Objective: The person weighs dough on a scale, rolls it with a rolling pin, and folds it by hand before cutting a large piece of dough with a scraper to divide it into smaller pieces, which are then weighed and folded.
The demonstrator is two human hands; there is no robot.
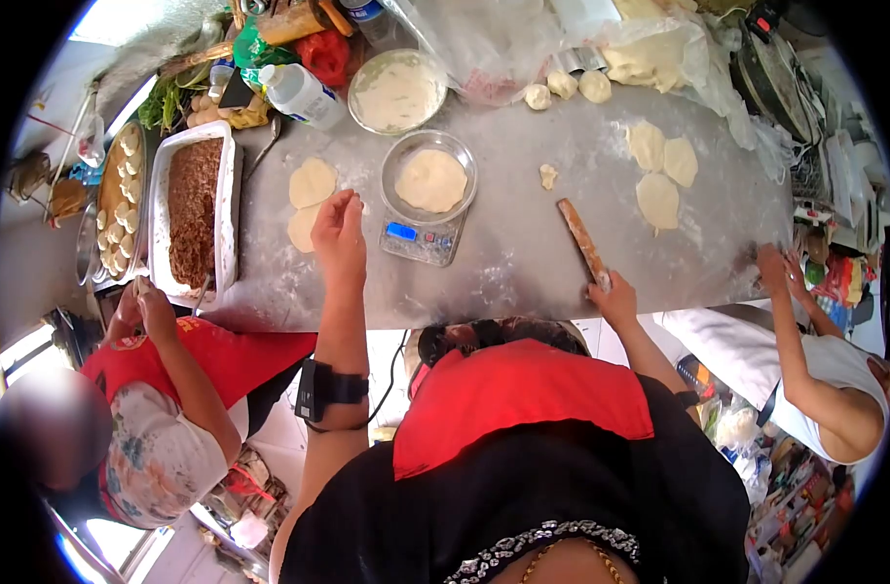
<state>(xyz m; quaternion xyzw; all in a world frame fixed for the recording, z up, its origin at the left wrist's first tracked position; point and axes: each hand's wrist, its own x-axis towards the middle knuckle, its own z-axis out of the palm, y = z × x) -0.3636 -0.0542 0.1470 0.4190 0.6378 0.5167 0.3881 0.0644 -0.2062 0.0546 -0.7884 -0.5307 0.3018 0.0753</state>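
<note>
My left hand (339,238) is raised over the metal table with its fingers drawn together; whether anything small is in them is hidden. Just left of it lie two flat dough rounds (312,182), the lower one partly behind the hand. My right hand (615,298) grips one end of a long, narrow brown stick, wooden-looking (582,238), that points away from me. A small dough scrap (548,176) sits beyond its tip. Between my hands stands a digital scale (426,238) with a lit blue display, bearing a metal bowl (390,202) with a flat dough piece (431,180) in it.
Behind the scale is a bowl of flour (397,92). A white tray of brown filling (197,195) stands left, near a co-worker's hands (145,310). Three dough rounds (657,201) lie right; another person's hands (778,270) rest by the right edge. Dough balls (562,85) sit behind.
</note>
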